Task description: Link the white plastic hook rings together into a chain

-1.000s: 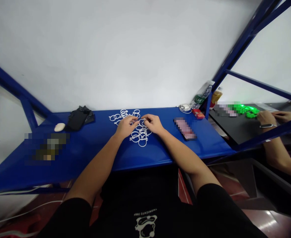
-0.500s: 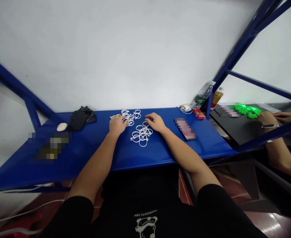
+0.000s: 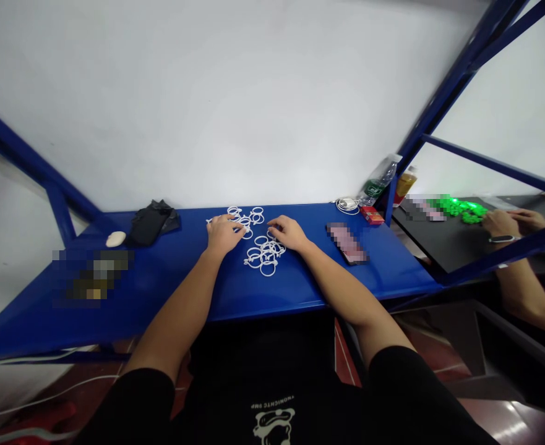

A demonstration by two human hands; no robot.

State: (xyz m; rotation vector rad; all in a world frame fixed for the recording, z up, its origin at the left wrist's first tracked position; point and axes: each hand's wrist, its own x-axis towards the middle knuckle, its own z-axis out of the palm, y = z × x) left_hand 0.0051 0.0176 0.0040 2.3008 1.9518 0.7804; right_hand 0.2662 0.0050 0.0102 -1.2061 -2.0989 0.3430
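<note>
Two loose piles of thin white plastic rings with small clips lie on the blue table. My left hand (image 3: 223, 235) is at the far pile (image 3: 256, 214), its fingers reaching over the rings and covering some. Its thumb and forefinger come together at a white ring (image 3: 247, 233) by the fingertips. At the upper edge of the near pile (image 3: 267, 253), my right hand (image 3: 289, 232) has bent fingers, with a small gap between thumb and forefinger. Nothing shows between them. A ring lies just under its fingertips.
A phone (image 3: 346, 242), a red box (image 3: 372, 215), a white cable (image 3: 347, 205) and a bottle (image 3: 378, 182) are on the right. At left lie a black bag (image 3: 149, 224) and a pale oval object (image 3: 115, 238). A co-worker's hands (image 3: 504, 224) work beside green glowing pieces (image 3: 467, 209).
My left hand has shifted slightly right, its thumb and forefinger now at a ring. My right hand has moved a little left and down towards the near pile.
</note>
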